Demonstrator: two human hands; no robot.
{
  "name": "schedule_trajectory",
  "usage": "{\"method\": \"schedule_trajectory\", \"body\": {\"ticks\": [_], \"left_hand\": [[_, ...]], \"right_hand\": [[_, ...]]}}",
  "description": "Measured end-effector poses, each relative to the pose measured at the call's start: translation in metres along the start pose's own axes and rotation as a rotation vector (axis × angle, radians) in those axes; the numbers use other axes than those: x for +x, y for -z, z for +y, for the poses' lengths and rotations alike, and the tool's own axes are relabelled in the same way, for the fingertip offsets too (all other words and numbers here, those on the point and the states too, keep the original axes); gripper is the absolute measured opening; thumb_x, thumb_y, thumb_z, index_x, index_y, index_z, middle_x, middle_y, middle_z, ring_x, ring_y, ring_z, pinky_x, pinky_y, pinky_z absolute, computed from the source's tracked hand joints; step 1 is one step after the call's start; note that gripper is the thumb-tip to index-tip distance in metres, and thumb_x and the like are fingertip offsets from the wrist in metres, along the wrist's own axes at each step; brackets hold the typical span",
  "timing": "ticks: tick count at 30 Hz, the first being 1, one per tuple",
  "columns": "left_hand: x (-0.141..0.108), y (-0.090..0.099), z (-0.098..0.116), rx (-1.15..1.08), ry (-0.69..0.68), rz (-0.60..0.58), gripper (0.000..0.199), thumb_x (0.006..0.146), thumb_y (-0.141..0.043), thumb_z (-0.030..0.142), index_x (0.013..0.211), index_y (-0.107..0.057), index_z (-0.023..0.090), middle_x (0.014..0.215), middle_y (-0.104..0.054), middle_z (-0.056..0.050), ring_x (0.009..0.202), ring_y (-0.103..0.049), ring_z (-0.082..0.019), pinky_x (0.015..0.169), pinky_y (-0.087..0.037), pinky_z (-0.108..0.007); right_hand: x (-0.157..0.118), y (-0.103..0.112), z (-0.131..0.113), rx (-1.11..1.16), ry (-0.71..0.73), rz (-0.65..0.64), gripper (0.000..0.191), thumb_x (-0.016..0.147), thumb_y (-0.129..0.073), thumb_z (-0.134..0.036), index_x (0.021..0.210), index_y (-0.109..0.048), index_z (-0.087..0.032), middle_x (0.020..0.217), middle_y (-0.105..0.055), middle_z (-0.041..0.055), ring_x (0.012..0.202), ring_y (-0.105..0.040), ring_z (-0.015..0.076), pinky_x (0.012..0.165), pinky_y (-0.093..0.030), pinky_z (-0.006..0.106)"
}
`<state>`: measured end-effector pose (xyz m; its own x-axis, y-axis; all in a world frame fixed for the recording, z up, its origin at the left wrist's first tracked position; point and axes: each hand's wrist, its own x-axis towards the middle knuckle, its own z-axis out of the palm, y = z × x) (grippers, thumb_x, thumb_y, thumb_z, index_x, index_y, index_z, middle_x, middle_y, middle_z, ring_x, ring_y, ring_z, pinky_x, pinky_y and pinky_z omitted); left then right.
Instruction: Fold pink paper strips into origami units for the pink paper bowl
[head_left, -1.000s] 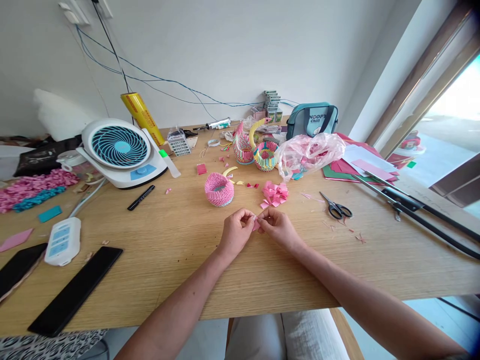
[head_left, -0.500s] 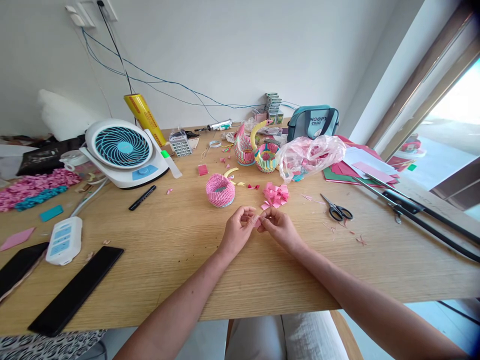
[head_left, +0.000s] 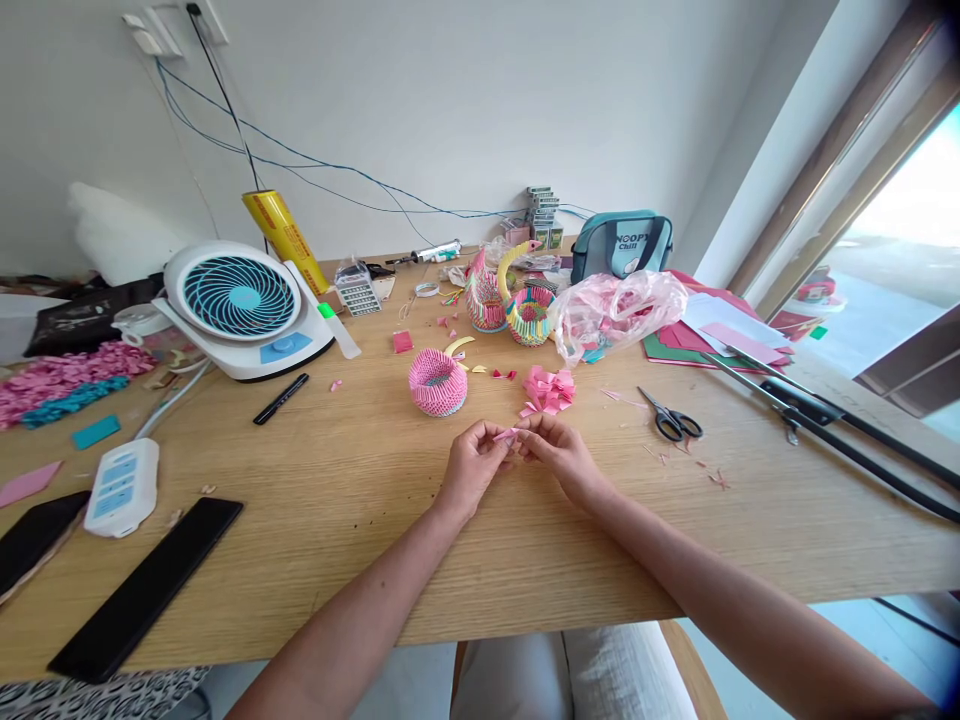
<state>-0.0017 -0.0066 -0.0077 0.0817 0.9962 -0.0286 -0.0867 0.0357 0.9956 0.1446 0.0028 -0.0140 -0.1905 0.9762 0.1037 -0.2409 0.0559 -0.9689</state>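
Between my fingertips is a small pink paper piece (head_left: 507,434), partly covered by the fingers. My left hand (head_left: 474,458) pinches it from the left, and my right hand (head_left: 555,450) grips its right side with thumb and forefinger. Just beyond the hands lies a heap of pink paper slips (head_left: 549,390). A pink folded-paper bowl (head_left: 438,384) stands to the left of that heap, with a curved yellow paper piece (head_left: 459,345) behind it. Farther back are a pink paper swan (head_left: 486,300) and a multicoloured paper swan (head_left: 529,318) with a yellow neck.
Black scissors (head_left: 672,416) lie on the right among paper scraps, near a long black-handled metal tool (head_left: 802,400). A pink plastic bag (head_left: 622,310) sits behind. To the left are a fan (head_left: 240,300), a black marker (head_left: 281,399), a power strip (head_left: 123,487) and a black slab (head_left: 150,590).
The pink paper piece has turned between my fingers and now shows as a narrow strip pointing left. Both hands stay in nearly the same place; the view has shifted slightly.
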Motion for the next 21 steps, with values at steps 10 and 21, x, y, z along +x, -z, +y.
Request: {"method": "schedule_trajectory", "body": {"ticks": [10,21], "left_hand": [[-0.0038,-0.0067,0.0037,-0.010,-0.112,0.008,0.016,0.078,-0.066,0.030,0.082,-0.059,0.017,0.076,-0.059,0.000,0.068,-0.059,-0.011,0.054,-0.052,-0.019],[-0.0039,0.0021,0.0049,0.463,-0.576,0.054,0.017,0.083,-0.052,0.008,0.084,-0.065,0.018,0.087,-0.061,-0.005,0.082,-0.061,-0.014,0.058,-0.050,-0.019]], "right_hand": [[-0.0005,-0.0004,0.0001,0.011,-0.003,0.002,0.030,0.072,-0.074,-0.046,0.075,-0.060,-0.019,0.064,-0.057,-0.0023,0.058,-0.049,0.0107,0.058,-0.040,0.026],[-0.0041,-0.0005,-0.0061,0.153,-0.208,0.019,0.030,0.069,-0.077,-0.044,0.070,-0.061,-0.018,0.065,-0.057,-0.0021,0.057,-0.050,0.0089,0.055,-0.040,0.023]]}}
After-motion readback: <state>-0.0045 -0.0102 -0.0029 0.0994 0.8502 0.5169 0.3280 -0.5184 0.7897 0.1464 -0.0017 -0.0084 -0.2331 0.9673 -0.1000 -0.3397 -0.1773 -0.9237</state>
